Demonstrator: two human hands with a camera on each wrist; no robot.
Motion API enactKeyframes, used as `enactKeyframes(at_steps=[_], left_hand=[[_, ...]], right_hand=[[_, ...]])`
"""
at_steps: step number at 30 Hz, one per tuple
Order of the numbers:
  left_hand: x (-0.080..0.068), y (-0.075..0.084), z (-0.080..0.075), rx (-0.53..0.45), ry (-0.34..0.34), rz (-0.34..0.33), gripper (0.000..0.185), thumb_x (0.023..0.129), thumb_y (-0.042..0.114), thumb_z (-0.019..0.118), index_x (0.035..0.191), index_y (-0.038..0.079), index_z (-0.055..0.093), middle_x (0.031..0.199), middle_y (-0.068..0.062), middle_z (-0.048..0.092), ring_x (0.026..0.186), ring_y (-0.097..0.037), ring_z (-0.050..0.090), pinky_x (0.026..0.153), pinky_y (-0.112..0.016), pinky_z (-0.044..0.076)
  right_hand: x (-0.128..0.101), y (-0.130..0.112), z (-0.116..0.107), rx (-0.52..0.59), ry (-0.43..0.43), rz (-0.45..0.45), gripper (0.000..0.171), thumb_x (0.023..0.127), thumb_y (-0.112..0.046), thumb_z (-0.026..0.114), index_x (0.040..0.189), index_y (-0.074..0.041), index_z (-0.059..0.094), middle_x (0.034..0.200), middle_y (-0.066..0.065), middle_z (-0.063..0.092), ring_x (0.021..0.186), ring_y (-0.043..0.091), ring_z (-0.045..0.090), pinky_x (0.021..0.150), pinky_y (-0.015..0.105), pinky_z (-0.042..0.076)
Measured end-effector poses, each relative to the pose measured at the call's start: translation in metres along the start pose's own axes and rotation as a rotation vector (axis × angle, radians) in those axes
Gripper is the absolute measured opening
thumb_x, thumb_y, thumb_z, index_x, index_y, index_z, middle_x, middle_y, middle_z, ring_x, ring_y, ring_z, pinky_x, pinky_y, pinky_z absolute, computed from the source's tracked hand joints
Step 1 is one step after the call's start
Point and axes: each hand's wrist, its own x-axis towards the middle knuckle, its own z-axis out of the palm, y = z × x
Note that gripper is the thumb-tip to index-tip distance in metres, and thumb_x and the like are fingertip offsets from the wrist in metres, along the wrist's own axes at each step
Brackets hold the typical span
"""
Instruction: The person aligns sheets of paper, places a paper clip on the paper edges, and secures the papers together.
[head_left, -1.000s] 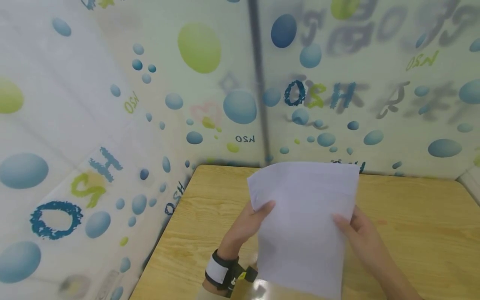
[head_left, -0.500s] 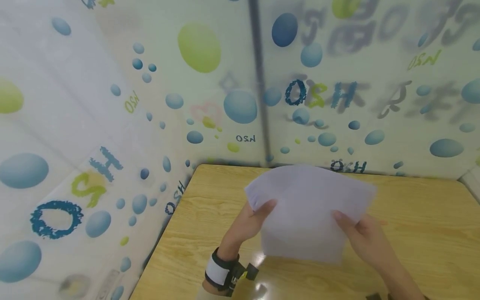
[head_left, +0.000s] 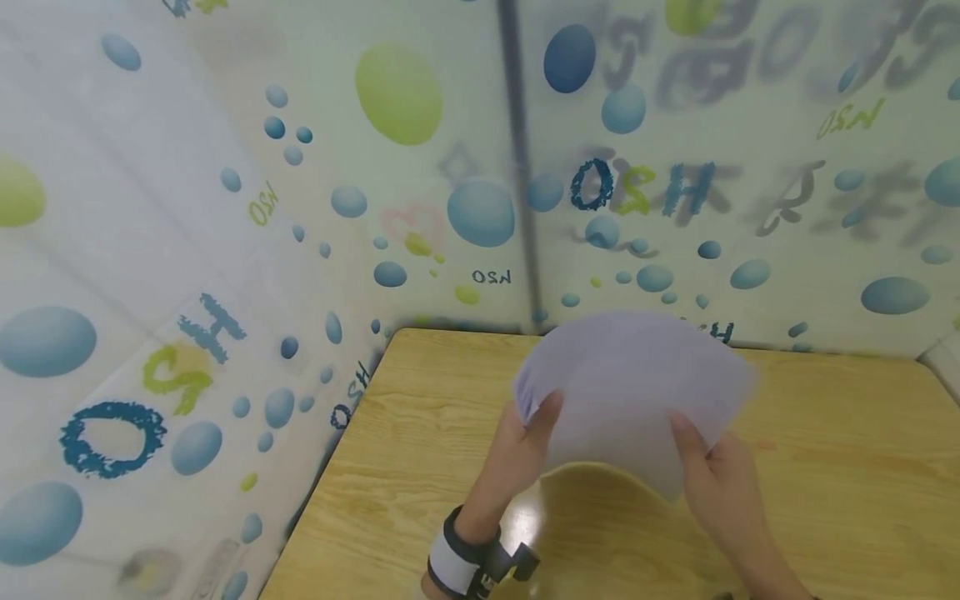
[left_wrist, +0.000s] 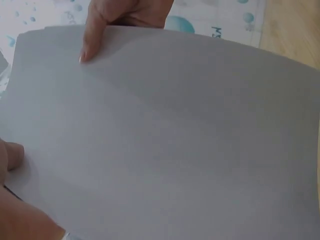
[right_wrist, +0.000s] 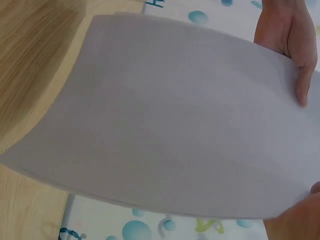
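A plain white sheet of paper (head_left: 637, 387) is held in the air over the wooden table (head_left: 825, 467), bowed upward so its near edge arches above the tabletop. My left hand (head_left: 534, 433) pinches its left edge with the thumb on top. At the right edge my right hand (head_left: 705, 458) pinches it the same way. The paper (left_wrist: 165, 140) fills the left wrist view, with the right hand's thumb (left_wrist: 92, 42) at the top. In the right wrist view the paper (right_wrist: 165, 125) covers most of the frame, and the left hand (right_wrist: 287, 40) shows at the upper right.
Plastic walls printed with blue and green bubbles (head_left: 225, 250) close in the table at the left and the back. A dark vertical pole (head_left: 517, 167) stands behind the back wall. A strapped wrist camera (head_left: 472, 567) sits on my left forearm.
The sheet hung down toward me a second ago. Its lower edge has since swung up and away, so it now bows over the table. Both hands kept their hold.
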Motion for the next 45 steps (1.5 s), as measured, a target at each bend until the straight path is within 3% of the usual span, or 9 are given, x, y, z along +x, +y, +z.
enactKeyframes(at_steps=[3,8,17,24,28,31,37,45], left_hand=[[0.000,0.003,0.005,0.011,0.035,-0.004,0.027,0.103,0.025,0.048,0.118,0.006,0.061,0.100,-0.007,0.065,0.091,-0.027,0.063,0.082,-0.036,0.048],[-0.001,0.001,0.009,0.003,0.053,-0.024,0.028,0.104,0.026,0.046,0.106,0.003,0.063,0.091,-0.015,0.065,0.081,-0.036,0.062,0.073,-0.041,0.051],[-0.003,-0.002,0.013,-0.021,0.066,-0.015,0.029,0.104,0.023,0.047,0.098,-0.001,0.062,0.086,-0.019,0.064,0.076,-0.031,0.062,0.069,-0.039,0.051],[-0.002,0.003,0.014,0.007,0.071,-0.020,0.018,0.101,0.009,0.050,0.100,-0.006,0.059,0.089,-0.022,0.061,0.083,-0.035,0.060,0.077,-0.033,0.048],[-0.002,0.000,0.015,0.012,0.075,-0.016,0.013,0.100,0.005,0.051,0.094,-0.004,0.057,0.074,-0.009,0.052,0.076,-0.025,0.055,0.071,-0.032,0.045],[-0.003,-0.005,0.015,0.019,0.082,-0.035,0.017,0.101,0.013,0.053,0.088,0.002,0.055,0.071,0.003,0.042,0.072,-0.014,0.050,0.068,-0.030,0.043],[-0.007,-0.012,0.015,0.021,0.088,-0.059,0.025,0.101,0.030,0.054,0.096,0.006,0.061,0.082,0.004,0.055,0.080,-0.014,0.057,0.075,-0.032,0.047],[-0.009,-0.019,0.017,0.015,0.092,-0.082,0.022,0.101,0.020,0.053,0.101,0.001,0.063,0.092,-0.016,0.065,0.085,-0.019,0.061,0.077,-0.034,0.048]], right_hand=[[-0.002,-0.004,0.003,0.017,0.031,0.010,0.017,0.102,-0.006,0.048,0.099,0.001,0.063,0.095,0.013,0.070,0.081,0.005,0.066,0.066,0.017,0.050],[-0.005,-0.004,0.009,0.006,0.061,0.034,0.015,0.101,-0.007,0.050,0.096,0.001,0.062,0.093,0.012,0.070,0.080,0.006,0.066,0.064,0.016,0.048],[-0.007,0.004,0.014,0.018,0.083,-0.005,0.013,0.100,-0.004,0.051,0.095,0.002,0.062,0.093,0.011,0.070,0.081,0.005,0.065,0.065,0.014,0.047],[-0.008,0.004,0.016,0.022,0.068,0.005,0.012,0.100,-0.004,0.051,0.099,0.002,0.062,0.096,0.011,0.070,0.085,0.002,0.065,0.066,0.014,0.049],[-0.009,0.005,0.016,0.019,0.061,0.016,0.013,0.101,-0.005,0.051,0.101,0.001,0.061,0.098,0.011,0.070,0.087,0.001,0.064,0.067,0.014,0.049],[-0.010,0.005,0.017,0.003,0.069,0.033,0.012,0.100,-0.006,0.052,0.099,0.001,0.062,0.097,0.012,0.070,0.086,0.000,0.063,0.067,0.014,0.048],[-0.012,0.010,0.021,-0.022,0.085,0.063,0.012,0.098,-0.006,0.055,0.091,0.001,0.060,0.089,0.014,0.070,0.078,0.003,0.063,0.061,0.015,0.048],[-0.014,0.019,0.023,-0.033,0.057,0.087,0.013,0.100,-0.010,0.054,0.099,0.002,0.060,0.095,0.016,0.070,0.083,-0.002,0.062,0.063,0.015,0.050]])
